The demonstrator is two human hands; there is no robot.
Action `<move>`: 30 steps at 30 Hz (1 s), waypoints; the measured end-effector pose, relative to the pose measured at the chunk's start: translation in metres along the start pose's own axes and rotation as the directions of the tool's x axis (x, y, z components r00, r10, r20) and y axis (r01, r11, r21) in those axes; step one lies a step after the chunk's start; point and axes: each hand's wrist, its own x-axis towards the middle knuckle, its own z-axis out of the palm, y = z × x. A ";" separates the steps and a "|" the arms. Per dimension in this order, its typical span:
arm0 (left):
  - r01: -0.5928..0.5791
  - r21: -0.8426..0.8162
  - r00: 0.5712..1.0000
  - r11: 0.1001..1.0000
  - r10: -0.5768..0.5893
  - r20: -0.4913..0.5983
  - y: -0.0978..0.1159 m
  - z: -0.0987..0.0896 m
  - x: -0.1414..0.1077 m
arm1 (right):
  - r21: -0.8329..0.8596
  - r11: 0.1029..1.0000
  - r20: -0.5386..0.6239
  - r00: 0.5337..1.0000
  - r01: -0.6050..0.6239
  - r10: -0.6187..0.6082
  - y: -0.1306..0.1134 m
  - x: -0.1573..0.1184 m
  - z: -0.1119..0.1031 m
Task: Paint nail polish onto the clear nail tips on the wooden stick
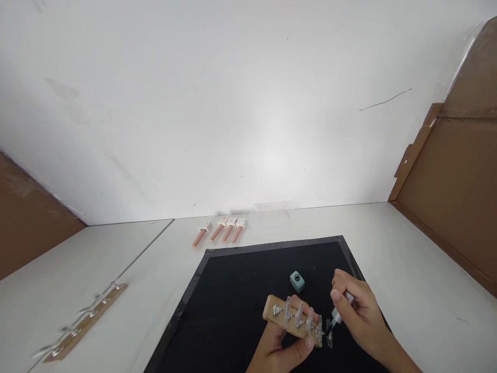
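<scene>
My left hand (285, 352) grips a wooden strip (294, 324) that carries several silver clips with clear nail-shaped tips standing up from it. In my right hand (359, 313) is a small brush with a pale handle (337, 315), its dark tip touching or close to the clear tip (329, 334) at the strip's right end. A teal bottle (297, 281) with a dark round opening rests on the black mat, just above the strip.
The black mat (233, 290) covers the middle of the white table (419, 269). Several pink-handled items (228, 230) lie beyond its back edge. At the left lies another wooden strip (87, 324) with clips. Cardboard panels (458, 155) stand at both sides.
</scene>
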 end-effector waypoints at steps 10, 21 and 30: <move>-0.125 0.008 0.991 0.992 0.124 0.047 -0.005 -0.005 0.000 | 0.010 0.983 -0.185 0.965 -0.186 0.184 0.001 -0.001 0.003; -0.340 0.275 0.934 0.900 0.356 -0.011 -0.003 -0.006 0.005 | 0.077 0.968 -0.075 0.967 -0.238 0.243 0.000 -0.004 0.006; -0.434 0.339 0.891 0.835 0.453 0.026 0.000 -0.003 0.003 | -0.020 0.999 -0.059 0.998 -0.027 0.026 -0.002 -0.003 0.005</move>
